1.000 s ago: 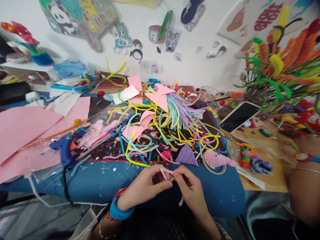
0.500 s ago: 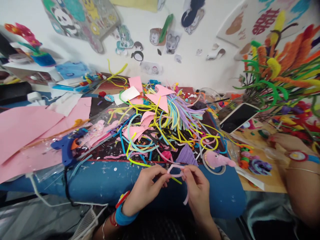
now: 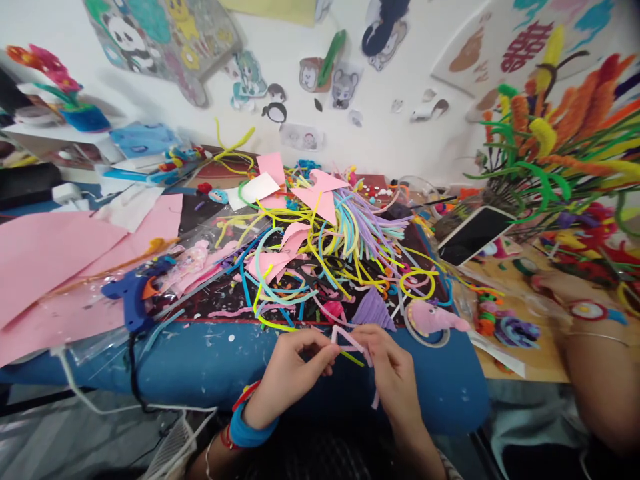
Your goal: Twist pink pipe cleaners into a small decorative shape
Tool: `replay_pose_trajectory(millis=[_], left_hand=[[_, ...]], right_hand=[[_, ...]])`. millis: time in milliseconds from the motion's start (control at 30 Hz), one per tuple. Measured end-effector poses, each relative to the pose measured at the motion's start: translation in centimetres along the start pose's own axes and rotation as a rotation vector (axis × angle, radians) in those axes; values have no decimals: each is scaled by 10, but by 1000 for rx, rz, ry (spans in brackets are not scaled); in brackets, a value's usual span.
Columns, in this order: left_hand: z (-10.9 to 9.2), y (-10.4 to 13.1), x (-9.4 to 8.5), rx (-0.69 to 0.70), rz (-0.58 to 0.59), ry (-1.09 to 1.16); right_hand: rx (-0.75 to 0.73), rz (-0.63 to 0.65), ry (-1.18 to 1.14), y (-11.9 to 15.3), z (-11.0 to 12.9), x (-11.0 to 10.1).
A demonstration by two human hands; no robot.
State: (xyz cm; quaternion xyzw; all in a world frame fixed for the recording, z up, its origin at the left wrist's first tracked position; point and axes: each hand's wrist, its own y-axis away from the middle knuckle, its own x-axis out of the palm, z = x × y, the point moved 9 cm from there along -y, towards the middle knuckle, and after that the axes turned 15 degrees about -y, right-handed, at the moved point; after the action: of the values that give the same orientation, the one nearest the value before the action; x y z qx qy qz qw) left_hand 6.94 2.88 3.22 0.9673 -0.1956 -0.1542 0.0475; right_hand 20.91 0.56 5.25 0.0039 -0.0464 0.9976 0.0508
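Observation:
Between my two hands, at the table's front edge, is a pale pink pipe cleaner (image 3: 349, 339) bent into a small angular loop. My left hand (image 3: 304, 360) pinches the loop's left corner between thumb and fingers. On the other side my right hand (image 3: 389, 365) is closed on the loop's right part, and a loose end hangs down below its fingers. A yellow-green pipe cleaner (image 3: 352, 359) shows just behind the loop. Beyond my hands lie a purple ribbed triangular piece (image 3: 374, 308) and a pink figure (image 3: 431, 317) resting on a roll of tape (image 3: 436, 341).
A heap of pipe cleaners (image 3: 370, 223) covers the table's middle. At left are a blue glue gun (image 3: 131, 293) and pink sheets (image 3: 55, 260). A phone (image 3: 475, 235) leans at right, near another person's arm (image 3: 597, 353) and a bunch of fuzzy flowers (image 3: 560, 127).
The pink loop has gone from a flatter shape to a pointed, triangular one. My right hand has turned slightly and its fingers have shifted along the pipe cleaner. My left hand stays nearly still.

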Motion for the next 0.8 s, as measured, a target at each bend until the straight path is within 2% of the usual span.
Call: replay_pose_trajectory(millis=[133, 233, 533, 667, 800], left_hand=[[-7, 0, 1, 52, 78, -123], [-13, 0, 0, 86, 99, -206], [-13, 0, -2, 77, 158, -240], [-20, 1, 0, 181, 206, -288], [-29, 3, -2, 292, 195, -364]], right_hand=[[202, 128, -105, -6, -21, 7], [293, 210, -160, -6, -29, 14], [368, 260, -241, -6, -35, 19], [382, 229, -227, -7, -36, 17], [383, 236, -209, -6, -36, 18]])
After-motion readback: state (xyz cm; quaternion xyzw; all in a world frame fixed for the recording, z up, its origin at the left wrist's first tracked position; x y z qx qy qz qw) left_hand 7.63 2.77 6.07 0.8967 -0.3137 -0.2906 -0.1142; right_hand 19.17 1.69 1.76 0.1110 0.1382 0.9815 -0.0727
